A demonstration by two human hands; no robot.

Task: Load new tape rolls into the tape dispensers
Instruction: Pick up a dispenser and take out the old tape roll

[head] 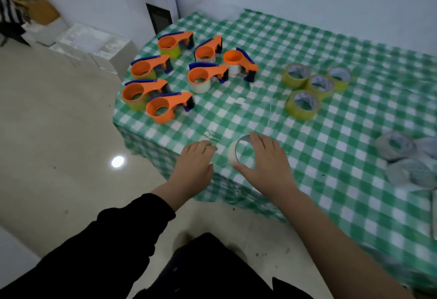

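Note:
My right hand (267, 164) grips a pale tape roll (233, 154) near the table's front edge, thumb under it and fingers over its top. Just left of the roll, my left hand (195, 164) hovers with its fingers curled down at the table edge; whether it pinches anything I cannot tell. Several orange tape dispensers (169, 107) with blue blades stand in a cluster at the far left of the table. The nearest one looks empty, and others carry yellow or white rolls. Several yellow tape rolls (303, 104) lie to the right of them.
The table wears a green and white checked cloth (331, 156). Grey, wrapped-looking rolls (402, 156) sit at the right edge. White boxes (89, 43) are stacked on the floor by the wall at the left. My dark-clothed lap fills the bottom of the view.

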